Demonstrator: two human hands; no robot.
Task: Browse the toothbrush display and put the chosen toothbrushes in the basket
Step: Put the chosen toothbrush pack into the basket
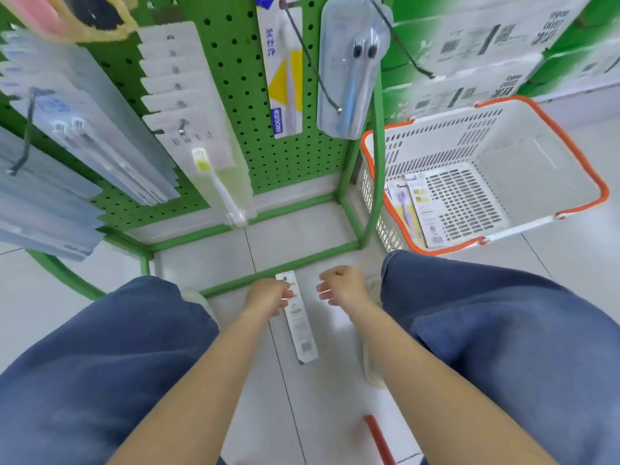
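Observation:
A long white toothbrush pack (299, 325) is low over the floor tiles between my knees. My left hand (268, 296) pinches its upper part with curled fingers. My right hand (342, 285) hovers just right of the pack, fingers loosely curled and holding nothing. The white basket with an orange rim (600, 191) stands on the floor at the right. Two toothbrush packs (423, 209) lie in its left corner, one with a purple brush. On the green pegboard display (241, 78) hang more packs: a yellow-green brush (216, 184), a blue and yellow pack (284, 78) and a clear pack (349, 72).
Rows of clear packs (84, 139) hang on the left of the display. Its green base frame (278, 266) runs along the floor just beyond my hands. Green and white cartons (486, 45) are stacked behind the basket. A red bar (379, 437) lies on the floor near my right leg.

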